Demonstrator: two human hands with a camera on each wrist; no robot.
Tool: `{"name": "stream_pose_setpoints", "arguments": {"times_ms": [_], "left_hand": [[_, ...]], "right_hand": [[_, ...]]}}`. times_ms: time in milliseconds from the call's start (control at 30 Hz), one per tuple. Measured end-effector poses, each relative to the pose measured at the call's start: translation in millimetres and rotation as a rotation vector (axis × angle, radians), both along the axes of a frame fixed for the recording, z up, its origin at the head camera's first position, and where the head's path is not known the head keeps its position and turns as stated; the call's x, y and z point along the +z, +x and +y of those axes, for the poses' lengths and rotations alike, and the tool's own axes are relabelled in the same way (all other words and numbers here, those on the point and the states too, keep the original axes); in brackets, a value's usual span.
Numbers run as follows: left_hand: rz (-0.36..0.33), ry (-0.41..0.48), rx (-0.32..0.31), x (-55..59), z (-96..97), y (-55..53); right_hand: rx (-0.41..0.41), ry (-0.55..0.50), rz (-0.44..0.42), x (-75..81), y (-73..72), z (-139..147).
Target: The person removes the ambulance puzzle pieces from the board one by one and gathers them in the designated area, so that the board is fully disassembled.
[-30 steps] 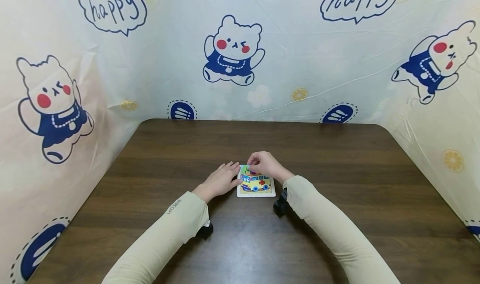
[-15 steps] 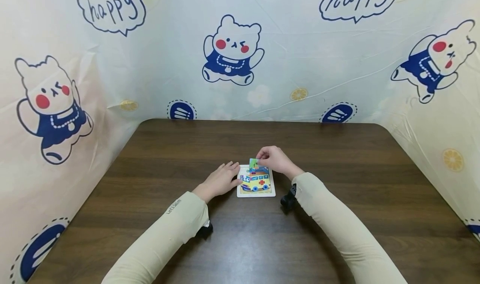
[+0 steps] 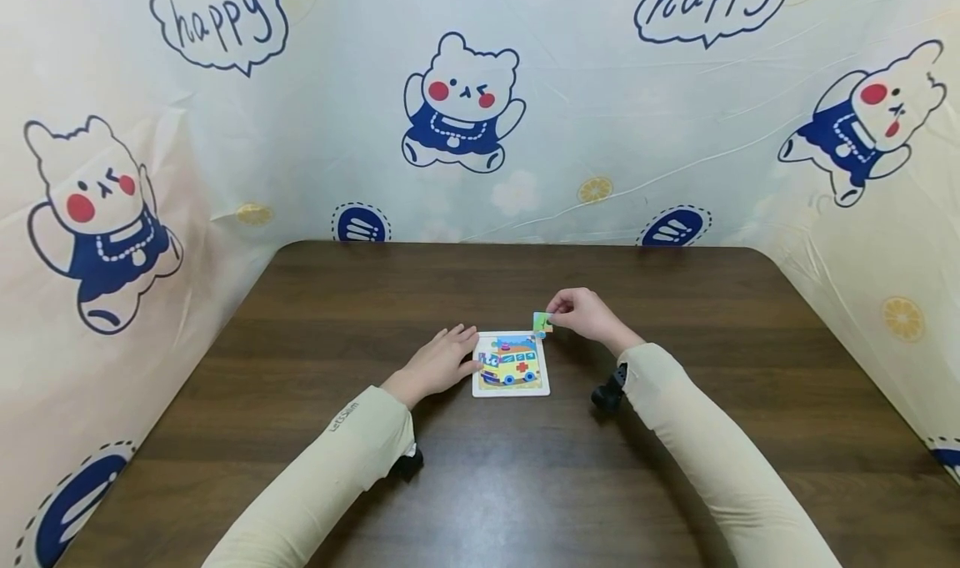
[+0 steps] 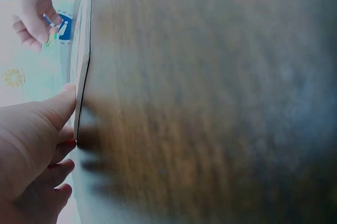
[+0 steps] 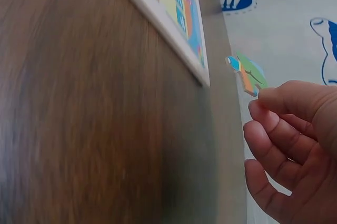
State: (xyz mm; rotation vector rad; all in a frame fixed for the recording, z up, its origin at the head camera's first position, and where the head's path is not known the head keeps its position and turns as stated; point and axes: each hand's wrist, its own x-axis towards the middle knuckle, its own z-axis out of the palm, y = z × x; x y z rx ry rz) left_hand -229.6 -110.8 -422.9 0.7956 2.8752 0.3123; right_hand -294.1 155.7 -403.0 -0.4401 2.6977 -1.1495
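A white-framed jigsaw puzzle (image 3: 512,364) showing a yellow ambulance lies on the table, with a pale gap at its upper left. My left hand (image 3: 438,363) rests at the frame's left side, fingers extended, thumb touching the edge; the thumb (image 4: 63,103) also shows against the board's edge in the left wrist view. Off the frame's top right corner, my right hand (image 3: 588,314) pinches a green puzzle piece (image 5: 250,73) between thumb and index finger, the other fingers loosely curled. A blue knob and an orange strip show on the piece.
The brown wooden table (image 3: 337,301) reaches back to a printed cloth (image 3: 570,118) with bear figures. A black wrist camera (image 3: 609,391) sits below the right cuff, another black device (image 3: 408,464) below the left.
My right hand has lifted the green piece out of the puzzle's upper left and carried it right, past the frame's top right corner. The left hand stays in place.
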Motion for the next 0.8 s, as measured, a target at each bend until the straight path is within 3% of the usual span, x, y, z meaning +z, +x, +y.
{"name": "stream_pose_setpoints", "arguments": {"times_ms": [333, 800], "left_hand": [[-0.004, 0.003, -0.013, 0.2, -0.6, -0.6], [-0.011, -0.001, -0.020, -0.2, -2.2, -1.1]], "right_hand": [[0.029, 0.043, -0.044, -1.6, 1.7, 26], [0.099, 0.062, -0.076, -8.8, 3.9, 37]]}}
